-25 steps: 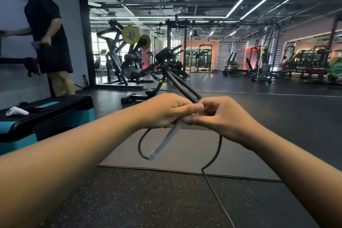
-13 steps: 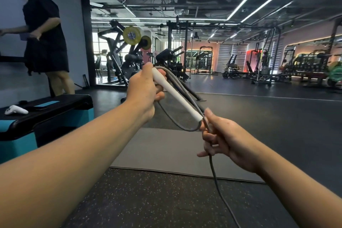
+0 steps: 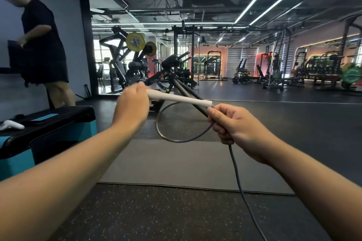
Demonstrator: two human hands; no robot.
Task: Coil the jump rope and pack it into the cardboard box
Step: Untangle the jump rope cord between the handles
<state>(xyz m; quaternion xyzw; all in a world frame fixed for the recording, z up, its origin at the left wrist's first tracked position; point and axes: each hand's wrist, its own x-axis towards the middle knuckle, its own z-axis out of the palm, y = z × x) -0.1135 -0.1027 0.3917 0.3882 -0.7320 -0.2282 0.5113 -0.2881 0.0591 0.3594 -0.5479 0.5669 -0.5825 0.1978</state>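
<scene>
Jump rope (image 3: 177, 139), grey cord, white handle (image 3: 179, 100): our left hand (image 3: 133, 106) is closed round one handle end, our right hand (image 3: 234, 126) is fisted on the cord at the other, one loop hanging between. Cardboard box: not in view. Risk, we judge: the trailing cord drags on the floor mat (image 3: 186, 164), and the stiff loop springs open if our right grip slackens.

Left hand (image 3: 131, 103) gripping white handle (image 3: 179, 100), right hand (image 3: 233, 125) pinching looped grey rope (image 3: 172, 139) above floor mat (image 3: 176, 166).

White jump rope handle (image 3: 179, 99) lies nearly level; grey cord (image 3: 177, 139) loops beneath, trailing floorward.
</scene>
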